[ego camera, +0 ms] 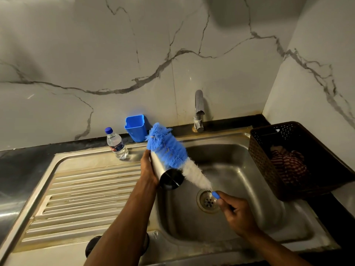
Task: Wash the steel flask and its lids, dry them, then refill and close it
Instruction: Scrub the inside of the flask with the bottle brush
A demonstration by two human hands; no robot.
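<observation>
Sideways steel flask (160, 166), dark base, brush (172, 152) alongside

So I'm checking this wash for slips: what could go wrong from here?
The left hand alone grips the steel flask, tilted over the sink; if wet, it might slip and drop. The right hand pinches only the tip of the bottle brush, so the long bristle head may wobble or flick water.

a small plastic water bottle (116, 144) with a blue cap is standing at the back of the ribbed steel draining board (82, 198). just beside it, a blue plastic holder (136, 128) is leaning against the marble wall (96, 54). a chrome tap (199, 110) is rising behind the basin. a dark woven basket (269, 162) is sitting at the right, holding a red-and-white striped cloth (288, 162).
</observation>
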